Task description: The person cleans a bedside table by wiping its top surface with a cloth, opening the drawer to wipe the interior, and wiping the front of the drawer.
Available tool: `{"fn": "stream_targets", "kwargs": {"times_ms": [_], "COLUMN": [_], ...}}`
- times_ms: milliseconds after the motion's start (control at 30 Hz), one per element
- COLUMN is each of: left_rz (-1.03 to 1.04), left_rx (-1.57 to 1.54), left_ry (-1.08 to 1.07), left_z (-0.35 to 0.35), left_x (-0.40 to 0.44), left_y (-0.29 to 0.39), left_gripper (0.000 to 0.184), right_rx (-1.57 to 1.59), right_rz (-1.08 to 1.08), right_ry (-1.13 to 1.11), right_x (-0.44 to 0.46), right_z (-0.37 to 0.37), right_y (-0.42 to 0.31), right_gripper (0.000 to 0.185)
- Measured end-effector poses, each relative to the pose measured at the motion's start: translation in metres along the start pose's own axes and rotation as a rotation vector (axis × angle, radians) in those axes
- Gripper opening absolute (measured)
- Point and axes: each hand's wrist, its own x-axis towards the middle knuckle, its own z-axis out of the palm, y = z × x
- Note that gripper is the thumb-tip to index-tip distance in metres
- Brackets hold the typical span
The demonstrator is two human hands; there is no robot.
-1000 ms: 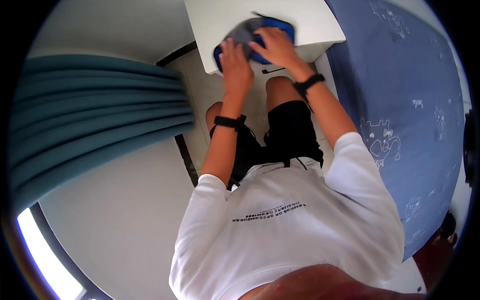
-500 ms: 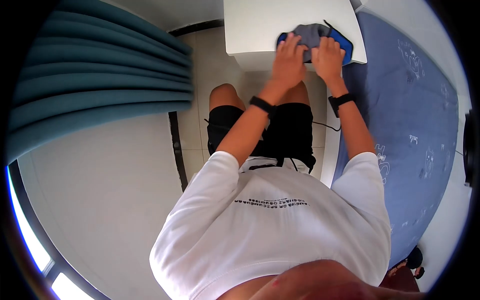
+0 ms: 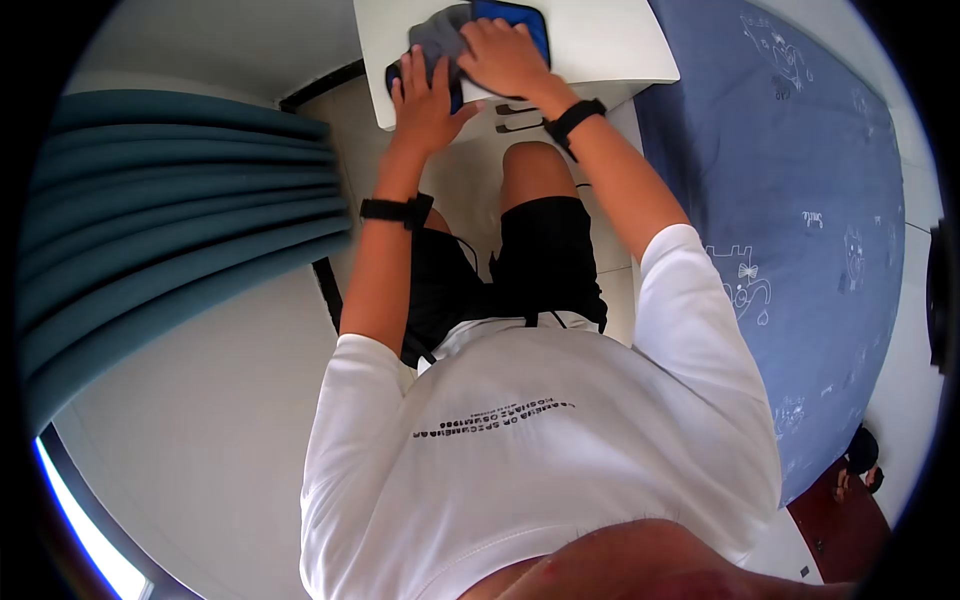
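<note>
A grey cloth item (image 3: 438, 36) with blue parts and black edging lies on the white cabinet top (image 3: 600, 45), near its front edge. My left hand (image 3: 425, 108) rests on the item's left part with its fingers spread. On the right part, beside a blue panel (image 3: 515, 14), my right hand (image 3: 503, 58) has its fingers bent down on the cloth. Its fingertips are partly hidden, so what they pinch is unclear. Both wrists wear black bands.
Teal curtains (image 3: 190, 210) hang at the left. A bed with a blue patterned cover (image 3: 790, 200) stands along the right. Dark handles (image 3: 520, 125) show on the cabinet front, just above my knees. A dark red surface (image 3: 840, 520) is at the lower right.
The view has shifted twice. My left hand's fingers are more spread than half a second before, and my right hand lies further over the grey cloth. The item still lies on the cabinet.
</note>
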Motion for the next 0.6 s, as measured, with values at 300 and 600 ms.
{"fn": "stream_targets", "kwargs": {"times_ms": [300, 600], "left_rz": [0.095, -0.09], "left_rx": [0.071, 0.188], "left_ry": [0.061, -0.17], "left_z": [0.033, 0.013], "left_x": [0.016, 0.005], "left_y": [0.06, 0.074], "left_gripper": [0.089, 0.113], "right_rx": [-0.233, -0.178], "right_rz": [0.109, 0.106], "right_ry": [0.146, -0.116], "right_x": [-0.048, -0.037], "right_z": [-0.003, -0.014], "right_y": [0.057, 0.063], "right_gripper": [0.054, 0.061]}}
